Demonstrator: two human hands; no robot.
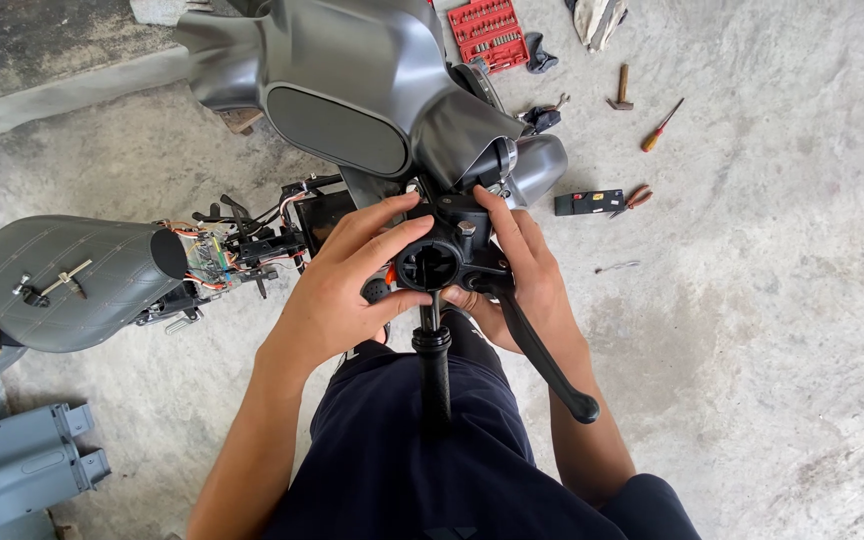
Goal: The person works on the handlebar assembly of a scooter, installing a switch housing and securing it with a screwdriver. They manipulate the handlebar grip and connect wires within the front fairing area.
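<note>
Head view: left hand (347, 290) and right hand (512, 270) both clamped on the round black plastic switch housing (432, 262) at the scooter's bar end.
Risk: housing may slip — exposed orange wiring (207, 262) could snag.
Count: one black brake lever (542, 355), one red socket tray (487, 32), one wooden-handled hammer (621, 88), one orange-handled screwdriver (660, 127).

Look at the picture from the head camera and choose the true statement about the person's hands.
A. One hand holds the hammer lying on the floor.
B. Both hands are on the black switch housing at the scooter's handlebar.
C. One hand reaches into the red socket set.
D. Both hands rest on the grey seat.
B: the left hand and the right hand both clasp the black switch housing at the handlebar, above the brake lever.
</note>
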